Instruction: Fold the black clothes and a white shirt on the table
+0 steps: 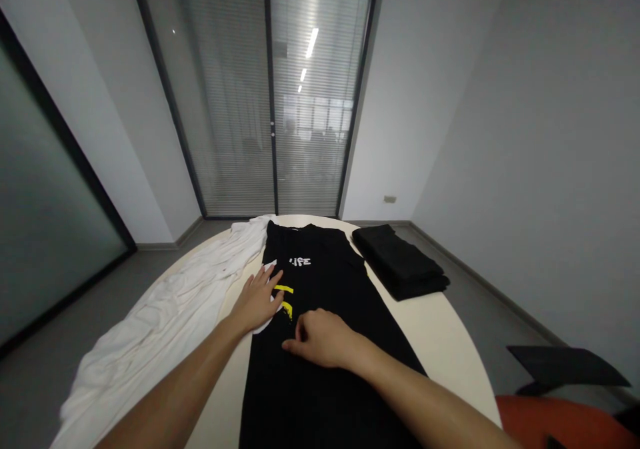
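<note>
A black garment [320,396] with white lettering and yellow marks on it lies spread lengthwise over the table. My left hand [259,300] rests flat on its left side, fingers spread, beside the yellow print. White patches of the print, or of something pale, show around that hand. Over the middle of the garment is my right hand [323,337], its fingers loosely curled and the thumb held apart. Nothing shows between that thumb and the fingers. Whether the right hand touches the fabric, I cannot tell.
A rumpled white cloth [150,322] covers the left side of the pale round table [440,342]. Folded black cloth [400,262] is stacked at the right edge. An orange chair [555,422] stands at lower right. Behind are glass panels with blinds [230,102].
</note>
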Demonstrator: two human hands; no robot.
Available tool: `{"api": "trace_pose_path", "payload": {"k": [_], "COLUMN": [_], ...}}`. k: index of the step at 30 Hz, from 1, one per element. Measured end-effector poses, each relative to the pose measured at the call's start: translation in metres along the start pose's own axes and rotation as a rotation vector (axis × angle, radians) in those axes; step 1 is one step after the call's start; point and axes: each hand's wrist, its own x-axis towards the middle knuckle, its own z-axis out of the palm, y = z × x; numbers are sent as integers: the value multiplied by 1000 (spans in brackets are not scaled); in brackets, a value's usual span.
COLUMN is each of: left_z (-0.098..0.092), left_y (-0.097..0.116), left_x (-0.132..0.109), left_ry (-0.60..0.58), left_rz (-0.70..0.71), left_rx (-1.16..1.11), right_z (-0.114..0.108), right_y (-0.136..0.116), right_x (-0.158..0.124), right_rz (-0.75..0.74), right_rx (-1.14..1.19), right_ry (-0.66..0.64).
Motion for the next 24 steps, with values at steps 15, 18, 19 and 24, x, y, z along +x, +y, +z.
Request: {"api": "trace_pose_path", "payload": {"k": [15, 18, 19, 24], "left_z": [-1, -1, -2, -8], "left_y": [1, 4, 5, 18], "left_x": [0, 0, 1, -1], "left_ry": [19, 25, 38, 109], "left_rz": [32, 49, 55, 146], "left_rx": [-26, 21, 36, 51], "right_z": [2, 0, -1, -4], "right_y": [23, 22, 22, 27], "right_x": [-17, -20, -20, -19], "right_rz": [-134, -204, -216, -272], "right_rx": [654, 560, 534, 485], "right_ry": [-350, -377, -394, -494]}}
